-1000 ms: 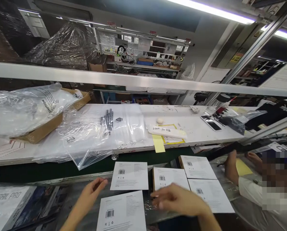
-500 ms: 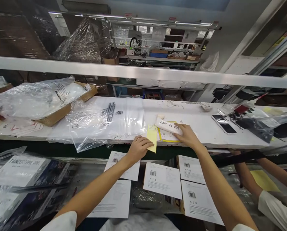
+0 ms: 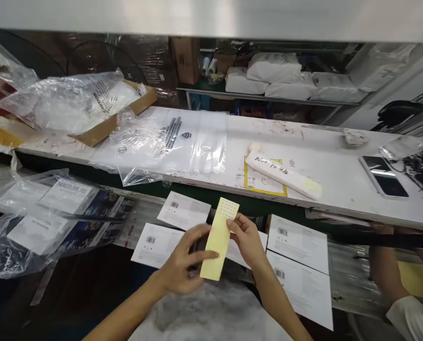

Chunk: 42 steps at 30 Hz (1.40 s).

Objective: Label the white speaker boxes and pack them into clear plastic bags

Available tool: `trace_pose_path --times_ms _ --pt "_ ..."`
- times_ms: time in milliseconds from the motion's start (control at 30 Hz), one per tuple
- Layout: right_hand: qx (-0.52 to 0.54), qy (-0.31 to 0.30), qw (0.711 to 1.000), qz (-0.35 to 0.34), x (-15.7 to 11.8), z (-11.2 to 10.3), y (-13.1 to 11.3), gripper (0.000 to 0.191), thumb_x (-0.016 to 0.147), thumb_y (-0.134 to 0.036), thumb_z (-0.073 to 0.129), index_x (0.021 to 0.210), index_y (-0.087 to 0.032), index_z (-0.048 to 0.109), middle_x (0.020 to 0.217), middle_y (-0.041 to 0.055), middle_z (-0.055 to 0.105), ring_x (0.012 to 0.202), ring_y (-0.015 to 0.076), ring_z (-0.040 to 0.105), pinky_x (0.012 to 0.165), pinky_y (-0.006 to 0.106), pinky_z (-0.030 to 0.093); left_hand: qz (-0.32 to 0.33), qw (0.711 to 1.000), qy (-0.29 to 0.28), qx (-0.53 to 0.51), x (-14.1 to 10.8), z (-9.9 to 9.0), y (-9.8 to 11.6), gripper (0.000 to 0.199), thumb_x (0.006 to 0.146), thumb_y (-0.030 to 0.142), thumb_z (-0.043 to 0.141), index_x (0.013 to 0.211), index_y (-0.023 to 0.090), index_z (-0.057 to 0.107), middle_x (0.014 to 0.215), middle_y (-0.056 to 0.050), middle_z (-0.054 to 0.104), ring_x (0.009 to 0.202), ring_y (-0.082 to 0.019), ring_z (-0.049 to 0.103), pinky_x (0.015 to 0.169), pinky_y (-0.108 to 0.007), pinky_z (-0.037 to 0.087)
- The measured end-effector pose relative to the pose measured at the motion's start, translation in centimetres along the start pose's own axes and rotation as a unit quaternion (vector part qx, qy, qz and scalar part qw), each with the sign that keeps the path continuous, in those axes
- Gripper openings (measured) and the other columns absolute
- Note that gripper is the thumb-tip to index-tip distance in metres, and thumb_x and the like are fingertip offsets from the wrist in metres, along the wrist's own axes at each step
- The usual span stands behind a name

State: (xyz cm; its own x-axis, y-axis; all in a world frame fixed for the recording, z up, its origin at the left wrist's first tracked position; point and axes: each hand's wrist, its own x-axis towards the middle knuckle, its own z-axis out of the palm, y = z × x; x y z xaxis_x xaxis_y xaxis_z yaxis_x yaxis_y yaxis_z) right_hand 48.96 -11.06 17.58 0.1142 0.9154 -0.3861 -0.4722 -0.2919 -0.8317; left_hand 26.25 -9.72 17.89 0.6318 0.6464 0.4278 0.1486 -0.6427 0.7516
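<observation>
A yellow strip (image 3: 218, 244) with small printed labels at its top end is held up over the white boxes. My right hand (image 3: 245, 234) pinches its right edge between thumb and fingers. My left hand (image 3: 188, 260) is at the strip's lower left, its fingers apart and slightly blurred, one fingertip over the strip. White boxes with barcodes (image 3: 298, 241) lie below the bench edge, partly hidden by my hands. On the bench, a long white piece with handwriting (image 3: 282, 174) rests across a yellow-taped rectangle (image 3: 246, 175).
Clear plastic bags (image 3: 197, 147) cover the bench's left part, beside a cardboard tray (image 3: 101, 128). A phone (image 3: 383, 176) lies at the right. Wrapped printed boxes (image 3: 69, 196) are at the lower left. Another person's arm (image 3: 385, 270) is at the right edge.
The yellow strip has come off the bench edge toward me. My right hand has left the white piece and taken hold of the strip; my left hand has opened. The view has tilted down.
</observation>
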Motion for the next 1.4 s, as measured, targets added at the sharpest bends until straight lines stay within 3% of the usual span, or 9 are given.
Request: trace_pose_path --times_ms 100,233,400,600,833,933,1167,1233,1400 --pt "-0.073 -0.059 0.996 -0.009 0.0 1.2 -0.1 0.040 0.082 -0.058 0.085 0.094 -0.021 0.074 0.088 0.0039 0.080 0.076 0.0188 0.073 0.073 0.032 0.060 -0.172 0.962 0.054 -0.204 0.0 -1.7 0.0 0.057 0.098 0.066 0.060 0.144 0.031 0.057 0.163 -0.017 0.049 0.146 -0.039 0.055 0.111 -0.055 0.053" --pt "-0.121 -0.117 0.986 -0.005 -0.8 4.2 1.5 0.038 0.088 -0.057 0.081 0.100 -0.024 0.066 0.081 0.0004 0.076 0.074 0.0191 0.073 0.070 0.030 0.059 -0.311 0.922 0.074 -0.220 1.3 -3.1 -0.1 0.067 0.094 0.054 0.075 0.153 0.031 0.051 0.144 -0.014 0.067 0.119 -0.028 0.071 0.093 -0.036 0.061" --pt "-0.202 -0.037 0.971 -0.124 -1.7 7.7 3.2 0.027 0.100 -0.046 0.069 0.113 -0.030 0.053 0.085 -0.0025 0.072 0.068 0.0168 0.070 0.060 0.029 0.060 -0.335 0.919 0.127 -0.165 1.1 -5.0 -0.6 0.025 0.095 0.044 0.075 0.104 0.021 0.080 0.099 -0.007 0.081 0.088 -0.020 0.075 0.072 -0.024 0.057" --pt "-0.380 -0.004 0.880 -0.285 -1.3 11.4 3.8 0.010 0.103 -0.031 0.064 0.108 -0.026 0.071 0.103 0.0046 0.074 0.082 0.0177 0.075 0.069 0.030 0.066 -0.329 0.913 0.105 -0.216 -1.1 -8.7 -2.5 0.027 0.094 0.041 0.075 0.111 0.021 0.081 0.104 -0.006 0.081 0.089 -0.018 0.074 0.075 -0.024 0.057" --pt "-0.500 0.029 0.795 -0.341 0.0 15.0 6.4 0.012 0.104 -0.025 0.063 0.107 -0.025 0.074 0.104 0.0057 0.075 0.081 0.0161 0.076 0.069 0.029 0.064 -0.314 0.926 0.108 -0.178 -3.5 -11.2 -4.9 0.020 0.097 0.038 0.071 0.107 0.023 0.080 0.103 -0.003 0.081 0.087 -0.016 0.073 0.077 -0.024 0.055" --pt "-0.560 0.052 0.734 -0.381 0.6 15.8 7.7 0.012 0.104 -0.025 0.064 0.103 -0.025 0.076 0.106 0.0073 0.074 0.078 0.0156 0.075 0.064 0.028 0.061 -0.350 0.915 0.097 -0.175 -4.0 -12.2 -6.0 0.021 0.095 0.038 0.072 0.105 0.022 0.081 0.093 -0.003 0.080 0.078 -0.016 0.071 0.066 -0.024 0.051" --pt "-0.622 0.053 0.661 -0.416 1.8 16.9 10.0 0.012 0.103 -0.022 0.065 0.101 -0.026 0.075 0.098 0.0038 0.080 0.075 0.0139 0.077 0.066 0.026 0.058 -0.407 0.879 0.076 -0.234 -5.1 -13.1 -9.2 0.026 0.091 0.040 0.076 0.104 0.019 0.083 0.086 -0.004 0.079 0.073 -0.017 0.069 0.063 -0.024 0.049" --pt "-0.627 0.050 0.658 -0.415 2.1 17.0 10.3 0.013 0.104 -0.021 0.064 0.099 -0.025 0.075 0.096 0.0034 0.080 0.075 0.0137 0.076 0.067 0.025 0.058 -0.415 0.875 0.068 -0.238 -5.2 -13.1 -9.9 0.026 0.090 0.040 0.076 0.104 0.018 0.083 0.081 -0.003 0.077 0.068 -0.015 0.066 0.059 -0.024 0.046" --pt "-0.589 0.046 0.725 -0.355 2.6 17.0 11.0 0.010 0.105 -0.026 0.064 0.105 -0.024 0.074 0.104 0.0063 0.079 0.075 0.0140 0.075 0.063 0.026 0.058 -0.423 0.861 0.061 -0.276 -5.1 -13.4 -10.9 0.027 0.088 0.038 0.078 0.103 0.016 0.082 0.088 -0.006 0.079 0.074 -0.016 0.068 0.064 -0.024 0.049"
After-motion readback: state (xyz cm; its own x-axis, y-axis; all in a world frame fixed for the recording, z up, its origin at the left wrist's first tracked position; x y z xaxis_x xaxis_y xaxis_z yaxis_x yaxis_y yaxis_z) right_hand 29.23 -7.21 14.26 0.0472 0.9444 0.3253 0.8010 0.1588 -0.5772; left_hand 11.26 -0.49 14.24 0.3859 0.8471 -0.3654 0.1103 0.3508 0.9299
